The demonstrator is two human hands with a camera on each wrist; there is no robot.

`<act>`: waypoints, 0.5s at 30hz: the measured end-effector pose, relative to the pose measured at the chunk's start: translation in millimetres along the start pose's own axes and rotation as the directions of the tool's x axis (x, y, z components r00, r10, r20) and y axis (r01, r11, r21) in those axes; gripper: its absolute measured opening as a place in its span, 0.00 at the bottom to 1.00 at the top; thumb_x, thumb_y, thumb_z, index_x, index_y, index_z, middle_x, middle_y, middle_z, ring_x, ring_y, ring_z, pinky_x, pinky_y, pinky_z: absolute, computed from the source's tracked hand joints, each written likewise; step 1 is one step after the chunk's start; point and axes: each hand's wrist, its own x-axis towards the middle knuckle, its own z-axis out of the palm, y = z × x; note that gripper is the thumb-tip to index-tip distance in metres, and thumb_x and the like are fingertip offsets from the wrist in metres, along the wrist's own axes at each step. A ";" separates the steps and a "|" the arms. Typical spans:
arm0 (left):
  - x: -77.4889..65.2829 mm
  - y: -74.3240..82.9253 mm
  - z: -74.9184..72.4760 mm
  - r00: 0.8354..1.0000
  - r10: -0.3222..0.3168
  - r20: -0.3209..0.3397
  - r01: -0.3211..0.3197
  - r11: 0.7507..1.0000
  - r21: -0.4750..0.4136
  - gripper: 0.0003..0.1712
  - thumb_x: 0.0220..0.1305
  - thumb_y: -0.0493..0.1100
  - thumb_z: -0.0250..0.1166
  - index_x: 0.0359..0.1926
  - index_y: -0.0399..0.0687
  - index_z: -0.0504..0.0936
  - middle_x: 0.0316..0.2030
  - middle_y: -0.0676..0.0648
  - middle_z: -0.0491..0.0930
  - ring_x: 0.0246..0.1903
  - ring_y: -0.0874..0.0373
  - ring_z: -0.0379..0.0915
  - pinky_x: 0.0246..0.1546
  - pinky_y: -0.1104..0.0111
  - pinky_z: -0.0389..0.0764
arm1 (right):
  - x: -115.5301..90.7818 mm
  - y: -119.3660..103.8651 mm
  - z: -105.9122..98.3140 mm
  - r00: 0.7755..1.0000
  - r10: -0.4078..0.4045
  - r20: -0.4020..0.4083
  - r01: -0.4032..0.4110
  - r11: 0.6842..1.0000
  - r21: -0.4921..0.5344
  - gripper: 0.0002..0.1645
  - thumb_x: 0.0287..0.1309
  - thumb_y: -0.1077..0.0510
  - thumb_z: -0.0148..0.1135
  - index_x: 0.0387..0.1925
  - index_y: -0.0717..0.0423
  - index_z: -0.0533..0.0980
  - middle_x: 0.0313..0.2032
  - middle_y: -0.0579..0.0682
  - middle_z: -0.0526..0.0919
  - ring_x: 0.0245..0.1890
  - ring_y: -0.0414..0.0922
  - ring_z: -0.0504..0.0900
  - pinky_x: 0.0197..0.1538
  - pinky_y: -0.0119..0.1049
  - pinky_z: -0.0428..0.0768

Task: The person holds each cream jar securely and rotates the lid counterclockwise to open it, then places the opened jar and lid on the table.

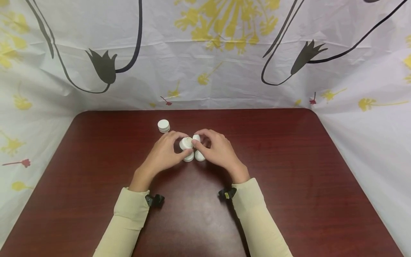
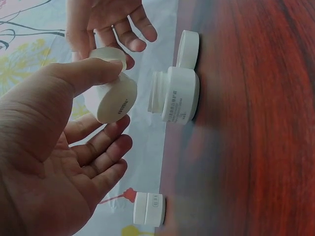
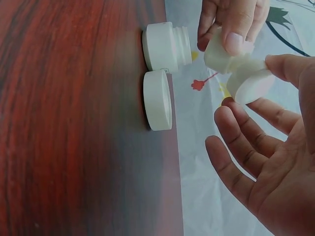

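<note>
Extends forward over a dark reddish bench [image 1: 192, 221] in pale sleeves [image 1: 123, 221], with small black wrist cameras [image 1: 157, 200] at the cuffs. Pinches a small white jar [image 2: 118, 101] between the thumb and fingers of the left hand [image 1: 163, 152], with the remaining fingers loosely extended. Holds this jar tilted in the air above the bench, with its mouth toward the right hand [image 1: 218, 148]. Pinches a white cap [image 3: 252, 84] there between thumb and forefinger, with the other fingers spread apart. Holds the cap tilted right by the jar's neck; cannot tell whether touching.

Covers, in the head view, the upper part of an open jar [image 1: 188, 157] with the raised one. Shows from the left wrist as upright on the bench, with threaded neck bare and printed lettering too small to read. Hides a loose lid [image 1: 199, 156] in part as well, behind the right hand. Lies flat just beside the open jar, with hollow side apparently up.

Includes farther off, beyond the left hand and well apart from the other pieces, a closed jar [image 1: 163, 126], upright near the back edge. Ends in front of a creased white curtain [image 1: 231, 89], printed with grey flower heads on dark stems, yellow blossoms and small red flowers.
</note>
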 end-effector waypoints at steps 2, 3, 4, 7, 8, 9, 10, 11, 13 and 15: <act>0.1 -0.8 -0.1 1.000 -0.009 0.001 0.009 1.000 -0.002 0.26 0.62 0.52 0.76 0.59 0.47 0.85 0.55 0.45 0.85 0.60 0.46 0.78 0.65 0.49 0.77 | 0.1 -0.2 -0.2 1.000 0.006 0.000 -0.006 1.000 0.001 0.18 0.70 0.42 0.66 0.54 0.45 0.83 0.37 0.44 0.85 0.35 0.40 0.83 0.40 0.38 0.79; 0.2 -1.3 -0.1 1.000 -0.013 0.002 0.013 1.000 -0.004 0.27 0.62 0.52 0.76 0.59 0.47 0.85 0.55 0.45 0.85 0.60 0.45 0.78 0.65 0.49 0.76 | 0.2 0.1 -0.1 1.000 0.012 -0.001 -0.012 1.000 0.000 0.17 0.70 0.42 0.67 0.53 0.45 0.83 0.36 0.44 0.84 0.35 0.40 0.82 0.40 0.38 0.79; 0.4 -1.6 -0.1 1.000 -0.017 0.003 0.017 1.000 -0.003 0.27 0.62 0.52 0.76 0.59 0.47 0.84 0.55 0.45 0.85 0.61 0.45 0.77 0.65 0.49 0.76 | 0.1 0.2 -0.2 1.000 0.016 -0.002 -0.016 1.000 -0.001 0.17 0.70 0.42 0.67 0.53 0.45 0.82 0.36 0.44 0.84 0.35 0.40 0.82 0.40 0.38 0.79; 0.9 -1.8 -0.5 1.000 -0.027 0.005 0.027 1.000 -0.007 0.27 0.62 0.52 0.76 0.59 0.47 0.84 0.55 0.45 0.85 0.61 0.45 0.77 0.65 0.48 0.77 | 0.1 0.4 -0.4 1.000 0.024 -0.003 -0.024 1.000 -0.005 0.18 0.69 0.41 0.68 0.52 0.45 0.82 0.35 0.43 0.84 0.35 0.40 0.82 0.39 0.38 0.79; 1.0 -1.7 -0.7 1.000 -0.028 0.005 0.028 1.000 -0.008 0.28 0.62 0.53 0.76 0.59 0.47 0.83 0.55 0.45 0.85 0.61 0.45 0.77 0.64 0.48 0.77 | 0.0 0.6 -0.5 1.000 0.025 -0.002 -0.025 1.000 -0.006 0.18 0.69 0.41 0.68 0.52 0.45 0.82 0.35 0.43 0.84 0.35 0.40 0.82 0.39 0.38 0.79; 1.2 -1.6 -0.8 1.000 -0.029 0.004 0.029 1.000 -0.009 0.28 0.62 0.53 0.76 0.59 0.47 0.83 0.55 0.45 0.85 0.61 0.44 0.77 0.64 0.48 0.77 | 0.0 0.8 -0.5 1.000 0.025 -0.001 -0.025 1.000 -0.008 0.18 0.69 0.41 0.68 0.51 0.45 0.82 0.35 0.43 0.84 0.35 0.40 0.82 0.39 0.37 0.79; 1.3 -1.5 -0.9 1.000 -0.029 0.003 0.030 1.000 -0.009 0.28 0.62 0.53 0.76 0.59 0.47 0.83 0.55 0.45 0.85 0.60 0.44 0.77 0.64 0.48 0.77 | -0.1 0.9 -0.7 1.000 0.025 -0.001 -0.025 1.000 -0.009 0.18 0.68 0.41 0.69 0.51 0.45 0.81 0.35 0.43 0.85 0.35 0.39 0.83 0.40 0.38 0.79; 1.3 -1.3 -1.1 1.000 -0.030 0.003 0.030 0.999 -0.012 0.28 0.62 0.53 0.76 0.59 0.46 0.83 0.55 0.45 0.85 0.61 0.44 0.77 0.64 0.48 0.77 | -0.1 1.0 -0.7 1.000 0.024 0.000 -0.024 1.000 -0.011 0.19 0.67 0.40 0.69 0.51 0.45 0.81 0.35 0.43 0.85 0.35 0.39 0.83 0.40 0.38 0.80; 1.2 -1.3 -1.4 1.000 -0.030 0.001 0.030 0.999 -0.013 0.28 0.62 0.53 0.76 0.60 0.46 0.83 0.55 0.45 0.85 0.61 0.44 0.78 0.64 0.48 0.77 | -0.1 1.6 -0.8 1.000 0.024 0.000 -0.024 1.000 -0.016 0.19 0.66 0.40 0.71 0.50 0.45 0.81 0.36 0.43 0.86 0.35 0.39 0.84 0.41 0.38 0.81; 0.9 -1.4 -1.8 1.000 -0.028 0.001 0.028 0.999 -0.015 0.29 0.62 0.53 0.76 0.60 0.46 0.82 0.55 0.45 0.85 0.61 0.44 0.78 0.65 0.48 0.77 | -0.2 2.5 -1.0 1.000 0.025 0.000 -0.025 0.999 -0.024 0.19 0.65 0.41 0.72 0.49 0.46 0.80 0.36 0.42 0.88 0.36 0.39 0.85 0.42 0.38 0.82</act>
